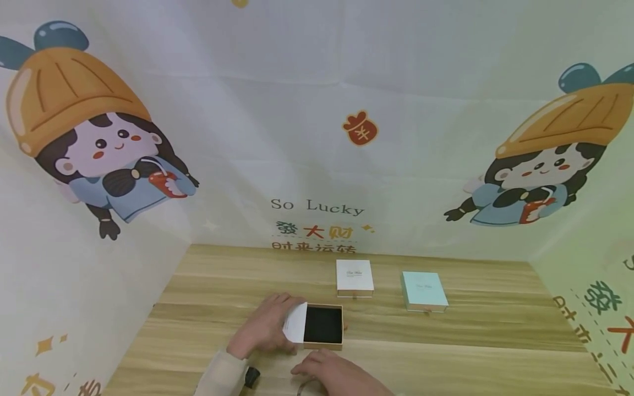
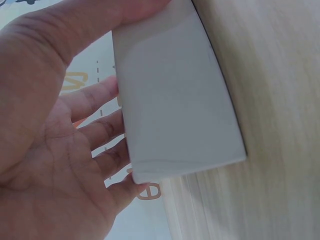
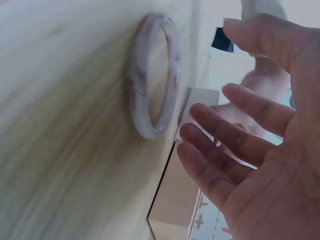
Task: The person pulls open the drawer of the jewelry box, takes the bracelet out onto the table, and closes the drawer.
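A white gift box (image 1: 295, 323) lies on the table with its drawer (image 1: 323, 324), lined in black, pulled out to the right. My left hand (image 1: 269, 324) grips the box's white outer sleeve (image 2: 175, 100) from the left, thumb along one edge and fingertips at the opposite side. Just in front of the drawer, my right hand (image 1: 342, 374) hovers palm inward with its fingers loosely spread, holding nothing. Below that palm, a pale marbled bangle (image 3: 139, 85) rests on the wood; in the head view the right hand partly hides it.
Behind the opened box stands a closed white box (image 1: 354, 276), with a closed mint-green box (image 1: 425, 290) to its right. A printed cloth backdrop (image 1: 317, 181) rises along the back of the wooden table (image 1: 470, 357) and both sides. A small black device (image 1: 252, 377) sits at the left wrist.
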A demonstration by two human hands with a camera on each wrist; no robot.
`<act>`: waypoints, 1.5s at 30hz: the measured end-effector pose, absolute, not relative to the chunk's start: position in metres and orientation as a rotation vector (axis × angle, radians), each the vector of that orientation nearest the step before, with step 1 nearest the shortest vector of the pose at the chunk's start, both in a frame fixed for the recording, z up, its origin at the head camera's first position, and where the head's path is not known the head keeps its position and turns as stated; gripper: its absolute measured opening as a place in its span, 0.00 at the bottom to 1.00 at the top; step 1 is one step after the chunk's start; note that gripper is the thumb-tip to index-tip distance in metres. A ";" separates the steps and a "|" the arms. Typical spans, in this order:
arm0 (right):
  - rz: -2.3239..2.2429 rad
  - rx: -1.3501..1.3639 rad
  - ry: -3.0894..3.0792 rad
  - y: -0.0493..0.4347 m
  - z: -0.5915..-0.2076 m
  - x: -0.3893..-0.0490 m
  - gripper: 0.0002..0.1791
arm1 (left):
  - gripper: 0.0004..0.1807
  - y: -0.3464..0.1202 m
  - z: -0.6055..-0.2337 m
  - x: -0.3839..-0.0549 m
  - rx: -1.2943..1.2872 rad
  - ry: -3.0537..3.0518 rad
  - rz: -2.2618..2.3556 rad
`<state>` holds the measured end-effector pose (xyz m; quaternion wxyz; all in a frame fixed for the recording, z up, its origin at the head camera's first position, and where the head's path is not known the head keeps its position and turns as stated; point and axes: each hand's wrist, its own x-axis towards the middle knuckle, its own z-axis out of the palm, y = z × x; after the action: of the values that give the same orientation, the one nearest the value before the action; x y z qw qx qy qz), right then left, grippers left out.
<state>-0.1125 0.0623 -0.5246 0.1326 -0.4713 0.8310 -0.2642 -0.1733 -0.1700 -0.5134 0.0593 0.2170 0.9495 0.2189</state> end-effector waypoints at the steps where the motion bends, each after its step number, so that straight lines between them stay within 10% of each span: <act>1: -0.792 -1.297 2.403 0.063 -0.518 -0.111 0.29 | 0.56 -0.170 -0.514 -0.173 0.655 2.877 0.664; 45: -1.666 -0.095 2.341 0.097 -0.535 -0.163 0.09 | 0.57 -0.170 -0.512 -0.170 0.611 2.864 0.685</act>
<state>-0.1632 0.0974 -0.5345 0.1332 -0.0326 0.8071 -0.5743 -0.1698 -0.1699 -0.5118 0.0669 0.2028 0.9501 0.2272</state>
